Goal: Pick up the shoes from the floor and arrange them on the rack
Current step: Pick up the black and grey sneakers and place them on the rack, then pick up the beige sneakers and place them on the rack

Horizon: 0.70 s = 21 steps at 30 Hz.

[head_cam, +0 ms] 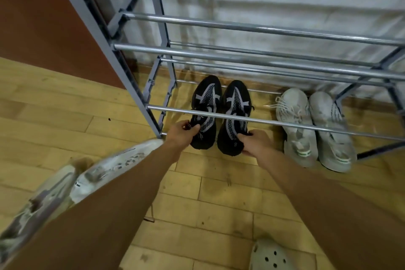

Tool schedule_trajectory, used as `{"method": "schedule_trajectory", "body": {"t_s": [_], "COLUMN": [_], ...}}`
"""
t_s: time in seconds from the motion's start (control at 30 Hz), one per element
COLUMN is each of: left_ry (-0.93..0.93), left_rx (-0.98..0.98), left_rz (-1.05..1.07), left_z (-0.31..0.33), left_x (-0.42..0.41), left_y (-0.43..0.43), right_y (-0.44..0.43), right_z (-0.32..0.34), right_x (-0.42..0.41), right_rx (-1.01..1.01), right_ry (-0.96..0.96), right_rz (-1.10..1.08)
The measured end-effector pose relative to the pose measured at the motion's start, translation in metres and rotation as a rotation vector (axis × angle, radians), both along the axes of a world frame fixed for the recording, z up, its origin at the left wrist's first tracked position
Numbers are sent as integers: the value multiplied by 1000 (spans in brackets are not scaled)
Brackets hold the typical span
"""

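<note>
I see the pair of black knit sneakers with grey mesh straps lying toes-in on the bottom tier of the grey metal-tube shoe rack, heels just proud of the front rail.

Left hand: fingers curled shut on the heel collar of the left black shoe. Right hand: fingers closed round the heel of the right one. Both grips look firm; thumbs partly hidden.

Handling, my est.: light, soft knit uppers, flexible soles. They'll sag if pinched at the collar alone, so hold at the heel counter, the stiffest pt. Not fragile, not slippery.

Clearance: the front rail crosses over mid-shoe, so lift room is tight; slide in/out low rather than up. Pair of pale grey lace-up trainers sits on the same tier to the right, apart from the black pair w/ a gap between. Upper tiers look bare.

Still on the wooden plank floor: worn white-grey sneakers near my left forearm, and a pale perforated clog at btm edge.
</note>
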<state>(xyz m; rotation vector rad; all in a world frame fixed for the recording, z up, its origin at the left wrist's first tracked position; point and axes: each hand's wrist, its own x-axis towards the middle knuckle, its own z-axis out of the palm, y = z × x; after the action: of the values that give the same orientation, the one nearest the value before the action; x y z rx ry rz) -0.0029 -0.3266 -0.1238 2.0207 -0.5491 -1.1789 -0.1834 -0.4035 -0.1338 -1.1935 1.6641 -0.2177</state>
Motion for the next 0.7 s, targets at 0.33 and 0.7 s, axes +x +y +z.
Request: {"method": "schedule_trajectory", "body": {"t_s": [0.33,0.7], "left_ry": [-16,-18], "left_rx": [60,337], "left_rz": [-88,-55], "left_z": [71,62], "left_x": [28,50], "left_y": [137,383], "right_y": [89,283], "right_z": [102,122], "right_x": [35,88], "right_rx": [-32,177], "right_ry": [63,-41], "right_rz": [143,369]}}
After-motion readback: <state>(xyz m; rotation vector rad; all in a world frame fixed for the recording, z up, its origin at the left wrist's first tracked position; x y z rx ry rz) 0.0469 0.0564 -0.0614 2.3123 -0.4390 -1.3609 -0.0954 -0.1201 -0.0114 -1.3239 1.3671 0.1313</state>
